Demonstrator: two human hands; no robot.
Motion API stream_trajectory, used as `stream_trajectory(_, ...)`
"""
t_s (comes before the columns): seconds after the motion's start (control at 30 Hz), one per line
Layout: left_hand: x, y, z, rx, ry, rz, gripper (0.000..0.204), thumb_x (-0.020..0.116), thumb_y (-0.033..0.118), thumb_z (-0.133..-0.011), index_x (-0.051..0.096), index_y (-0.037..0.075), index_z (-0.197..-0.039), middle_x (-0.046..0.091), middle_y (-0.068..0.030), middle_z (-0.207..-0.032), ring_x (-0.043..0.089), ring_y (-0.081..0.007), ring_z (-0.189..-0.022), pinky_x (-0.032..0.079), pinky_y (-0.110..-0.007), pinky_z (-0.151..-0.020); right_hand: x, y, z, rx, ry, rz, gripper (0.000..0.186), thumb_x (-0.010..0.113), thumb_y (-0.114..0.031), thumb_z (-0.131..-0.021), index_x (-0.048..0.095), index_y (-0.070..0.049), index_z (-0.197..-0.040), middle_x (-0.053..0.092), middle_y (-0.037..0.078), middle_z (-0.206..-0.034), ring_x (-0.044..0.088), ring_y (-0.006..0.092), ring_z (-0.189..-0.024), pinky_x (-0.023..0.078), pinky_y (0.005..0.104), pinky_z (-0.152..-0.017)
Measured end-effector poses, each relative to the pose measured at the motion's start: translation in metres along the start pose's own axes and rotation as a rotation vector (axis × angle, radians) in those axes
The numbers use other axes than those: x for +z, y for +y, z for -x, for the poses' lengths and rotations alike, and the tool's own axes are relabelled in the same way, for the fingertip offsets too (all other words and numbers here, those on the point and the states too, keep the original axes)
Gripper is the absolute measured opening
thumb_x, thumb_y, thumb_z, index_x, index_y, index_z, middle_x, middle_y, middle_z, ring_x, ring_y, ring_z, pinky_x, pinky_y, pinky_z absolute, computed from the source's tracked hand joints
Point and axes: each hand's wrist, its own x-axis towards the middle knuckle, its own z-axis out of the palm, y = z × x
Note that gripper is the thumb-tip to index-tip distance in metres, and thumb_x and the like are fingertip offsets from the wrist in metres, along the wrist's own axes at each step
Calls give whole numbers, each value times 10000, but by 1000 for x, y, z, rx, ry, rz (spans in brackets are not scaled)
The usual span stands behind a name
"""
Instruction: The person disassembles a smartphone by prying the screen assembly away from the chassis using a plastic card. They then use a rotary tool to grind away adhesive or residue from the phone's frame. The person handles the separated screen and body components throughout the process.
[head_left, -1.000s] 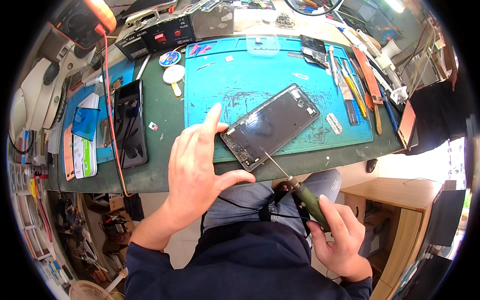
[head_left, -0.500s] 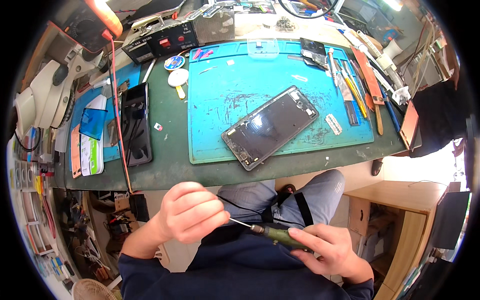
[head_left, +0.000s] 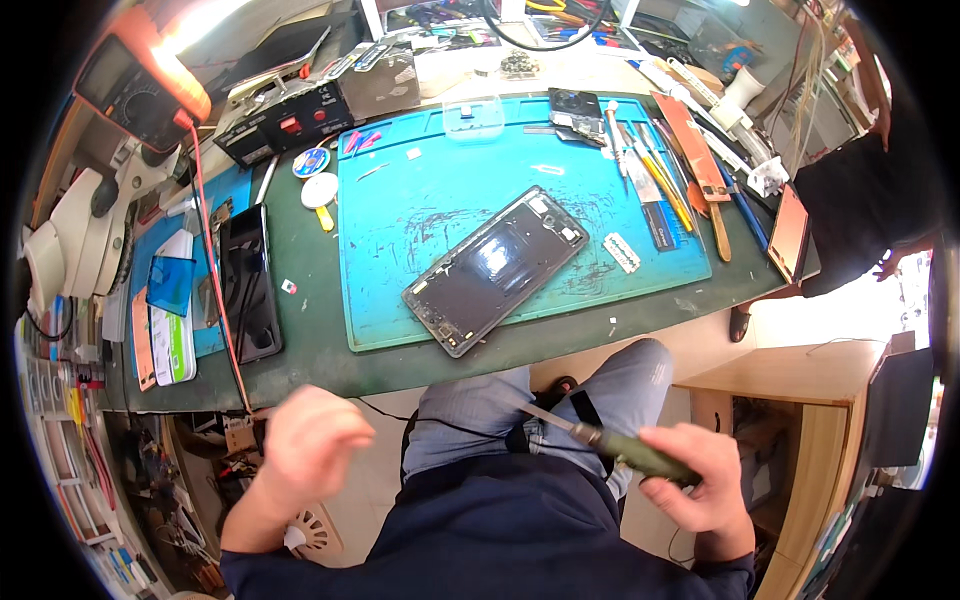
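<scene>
Above my lap, my right hand [head_left: 697, 477] is wrapped round a green-handled tool [head_left: 645, 455] with a metal collar and a thin shaft. The shaft points up and left, and its far end is blurred. To the left, apart from the tool, my left hand [head_left: 312, 440] is raised below the bench edge. Its fingers are curled in and smeared by motion; whether anything is in them is hidden. On the mat lies a dark, opened phone body [head_left: 497, 270], set at a slant, its near corner over the mat's front edge. Neither hand touches it.
The blue work mat [head_left: 375, 310] bears a metal blade [head_left: 621, 253], a clear box [head_left: 472, 118] and several hand tools at right. Left stand another phone [head_left: 250, 290], a solder spool [head_left: 311, 162] and an orange multimeter [head_left: 140, 90]. A person [head_left: 850, 195] stands at far right.
My left hand has let go of the tool's shaft and moved left and down. My right hand has carried the tool slightly right. The view has shifted; the phone body stays on the mat.
</scene>
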Motion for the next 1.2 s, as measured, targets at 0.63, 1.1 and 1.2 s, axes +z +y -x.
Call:
stream_trajectory(0.63,89,42,-74,-527,-40,1376,287,684,-49,-944,636,-48,-1227,630,-98,-1127,681,-134,-947,595,-257,-786,48,4,-33,38,23,-99,569,800,-311,-886,572,-50,-1338,666,114,-962,654,234,-729,534,345,-664)
stream_trajectory(1.1,99,34,-71,-387,63,1264,243,633,165,-1029,662,-44,-1148,654,-122,-1079,651,-137,-826,549,-267,-658,71,8,-39,190,-106,-477,322,679,-311,-994,651,-43,-1172,636,81,-849,615,202,-729,482,320,-675)
stream_trajectory(1.2,99,41,-73,-438,39,1189,294,648,213,-1021,646,-41,-1169,654,-116,-1059,650,-143,-795,548,-262,-672,72,13,-36,251,-103,-540,302,672,-289,-1000,651,-47,-1180,641,81,-851,609,194,-719,484,316,-674)
